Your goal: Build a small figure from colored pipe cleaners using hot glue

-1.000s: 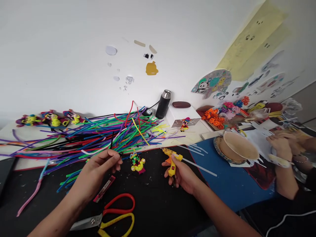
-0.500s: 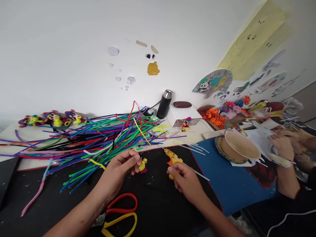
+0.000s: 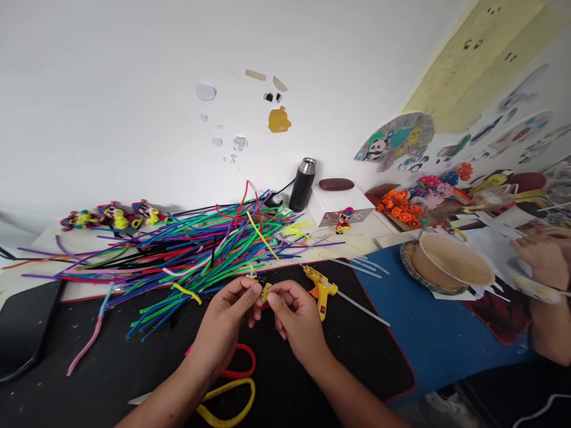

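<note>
A small yellow pipe-cleaner figure (image 3: 266, 292) is pinched between the fingertips of my left hand (image 3: 227, 312) and my right hand (image 3: 298, 321), above the black mat. The fingers cover most of it. Just right of my right hand, a yellow glue gun (image 3: 322, 288) lies on the mat with a clear glue stick (image 3: 362, 307) in its back. Scissors (image 3: 252, 395) with one red and one yellow handle lie under my left forearm, which partly hides them. Behind my hands spreads a heap of coloured pipe cleaners (image 3: 191, 252).
Several finished figures (image 3: 116, 217) sit at the back left. A black flask (image 3: 302, 189) stands by a white box (image 3: 328, 201), with another small figure (image 3: 344, 220) before it. Loose glue sticks (image 3: 363, 266) lie near a bowl (image 3: 446, 267). A co-worker's hands (image 3: 542, 255) are at far right.
My right hand has left the glue gun and moved left to the figure, which both hands now hold. The glue gun lies on the mat. The view has shifted slightly.
</note>
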The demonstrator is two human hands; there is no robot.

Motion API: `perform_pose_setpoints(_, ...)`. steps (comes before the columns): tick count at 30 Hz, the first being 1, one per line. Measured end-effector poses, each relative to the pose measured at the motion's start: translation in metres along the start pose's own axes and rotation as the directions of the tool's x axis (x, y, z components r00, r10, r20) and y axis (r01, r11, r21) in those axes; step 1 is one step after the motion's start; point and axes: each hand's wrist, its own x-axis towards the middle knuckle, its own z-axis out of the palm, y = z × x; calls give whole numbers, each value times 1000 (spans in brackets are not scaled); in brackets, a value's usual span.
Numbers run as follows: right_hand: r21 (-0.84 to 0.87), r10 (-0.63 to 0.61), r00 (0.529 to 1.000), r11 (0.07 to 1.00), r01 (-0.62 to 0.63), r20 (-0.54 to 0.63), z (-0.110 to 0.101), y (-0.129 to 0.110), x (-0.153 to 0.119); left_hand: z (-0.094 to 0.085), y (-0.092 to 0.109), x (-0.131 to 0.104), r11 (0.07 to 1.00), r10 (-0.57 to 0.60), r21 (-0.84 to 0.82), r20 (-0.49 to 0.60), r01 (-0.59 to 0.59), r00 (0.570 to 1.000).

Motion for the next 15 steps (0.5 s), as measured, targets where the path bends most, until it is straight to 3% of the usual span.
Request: perform_pose_setpoints(15, 61, 20, 1000, 998, -19, -10, -2, 10, 4, 3, -9, 0, 998, -58, 17, 8, 58, 998)
